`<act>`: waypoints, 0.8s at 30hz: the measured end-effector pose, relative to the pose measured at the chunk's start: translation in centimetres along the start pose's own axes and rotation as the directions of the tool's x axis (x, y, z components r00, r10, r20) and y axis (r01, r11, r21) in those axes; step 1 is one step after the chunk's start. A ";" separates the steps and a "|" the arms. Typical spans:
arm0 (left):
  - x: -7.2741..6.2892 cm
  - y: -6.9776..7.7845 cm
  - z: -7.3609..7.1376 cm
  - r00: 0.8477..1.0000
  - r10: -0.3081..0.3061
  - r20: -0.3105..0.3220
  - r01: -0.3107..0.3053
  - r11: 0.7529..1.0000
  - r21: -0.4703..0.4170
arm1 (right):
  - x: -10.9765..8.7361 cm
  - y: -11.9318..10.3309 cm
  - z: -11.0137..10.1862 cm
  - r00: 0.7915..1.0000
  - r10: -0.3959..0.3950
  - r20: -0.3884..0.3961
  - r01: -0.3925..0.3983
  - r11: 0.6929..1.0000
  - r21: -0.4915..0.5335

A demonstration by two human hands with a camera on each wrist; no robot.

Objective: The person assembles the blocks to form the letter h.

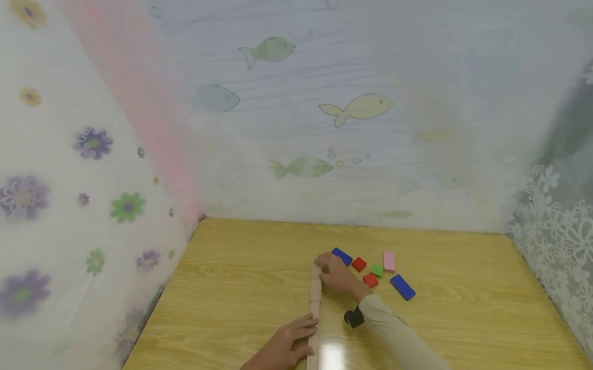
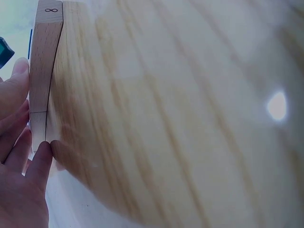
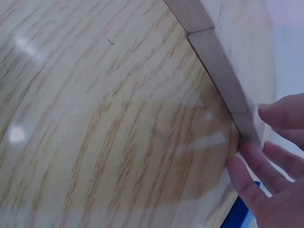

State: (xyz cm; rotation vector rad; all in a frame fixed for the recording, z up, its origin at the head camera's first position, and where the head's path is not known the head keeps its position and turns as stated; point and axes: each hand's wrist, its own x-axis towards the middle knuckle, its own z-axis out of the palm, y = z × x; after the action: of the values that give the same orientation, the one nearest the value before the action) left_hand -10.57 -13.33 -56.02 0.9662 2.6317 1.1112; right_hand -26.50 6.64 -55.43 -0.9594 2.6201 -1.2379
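A straight row of plain wooden blocks [image 1: 314,308] lies end to end on the table, running away from me. In the head view my left hand [image 1: 283,345] comes from the left and rests its fairly straight fingers against the near half of the row. The end face of one wooden block [image 2: 46,61] bears a small figure-eight mark in the left wrist view. My right hand [image 1: 338,272] pinches the far end of the row, thumb and fingers on opposite sides of the end block [image 3: 246,126]. Seams between blocks show in both wrist views.
Right of the row's far end lie two blue blocks [image 1: 403,287], two red blocks [image 1: 359,264], a green block [image 1: 377,270] and a pink block [image 1: 389,262]. A black camera [image 1: 354,317] sits at the right wrist. Printed sheets hang behind the wood-grain table [image 1: 234,281].
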 end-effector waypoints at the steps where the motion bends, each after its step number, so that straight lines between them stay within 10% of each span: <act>1: 0.0 0.0 0.0 1.000 -0.001 0.000 0.001 1.000 0.000 | 0.0 -0.1 -0.1 1.000 0.010 -0.002 -0.010 1.000 0.011; 24: 0.0 -0.1 0.2 1.000 -0.021 0.002 0.021 1.000 -0.015 | -1.0 -0.5 -2.3 0.998 0.041 -0.057 -0.043 0.998 -0.047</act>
State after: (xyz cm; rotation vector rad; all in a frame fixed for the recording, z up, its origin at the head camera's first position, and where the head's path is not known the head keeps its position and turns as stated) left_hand -10.58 -13.29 -56.21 0.9342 2.6216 1.1229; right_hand -26.18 8.52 -53.67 -0.8846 2.7097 -1.2147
